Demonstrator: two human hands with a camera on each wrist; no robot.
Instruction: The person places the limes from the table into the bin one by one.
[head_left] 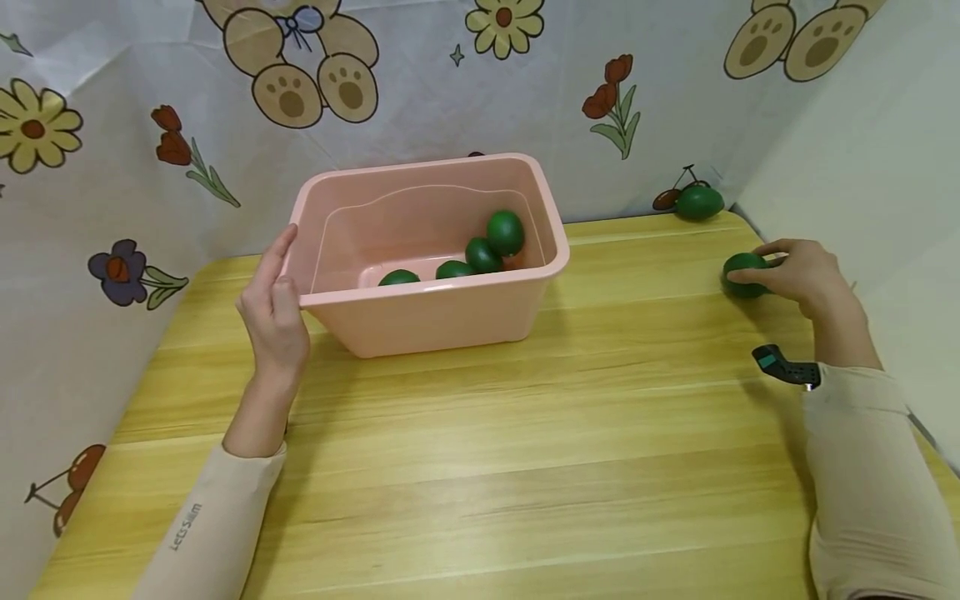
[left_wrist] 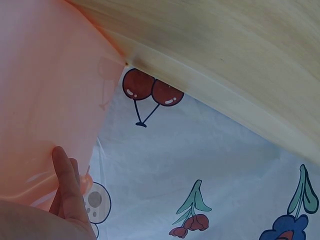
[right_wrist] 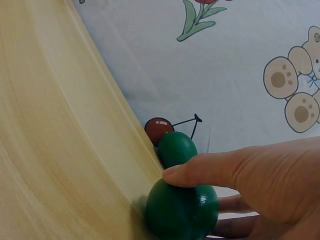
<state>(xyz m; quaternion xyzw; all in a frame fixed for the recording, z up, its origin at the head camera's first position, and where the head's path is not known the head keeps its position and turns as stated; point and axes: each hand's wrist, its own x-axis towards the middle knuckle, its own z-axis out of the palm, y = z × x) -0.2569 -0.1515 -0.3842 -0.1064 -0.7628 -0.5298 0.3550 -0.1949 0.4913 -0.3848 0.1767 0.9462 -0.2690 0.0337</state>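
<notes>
A pink plastic bin (head_left: 427,321) stands on the table with several green limes inside, one lime (head_left: 506,232) resting above the others at the right end. My left hand (head_left: 276,312) grips the bin's left rim; in the left wrist view its fingers (left_wrist: 67,182) lie along the pink wall. Over at the table's right side, my right hand (head_left: 802,271) pinches another lime (head_left: 742,275) between thumb and fingers. The right wrist view shows the thumb across the top of this lime (right_wrist: 175,210). Beyond it lies one more lime (head_left: 699,202) at the table's back right corner.
The wooden table (head_left: 525,467) meets a cloth (head_left: 420,92) printed with bears and flowers at the back. A white wall (head_left: 862,158) rises along the right side. A dark strap (head_left: 786,367) juts from the right wrist.
</notes>
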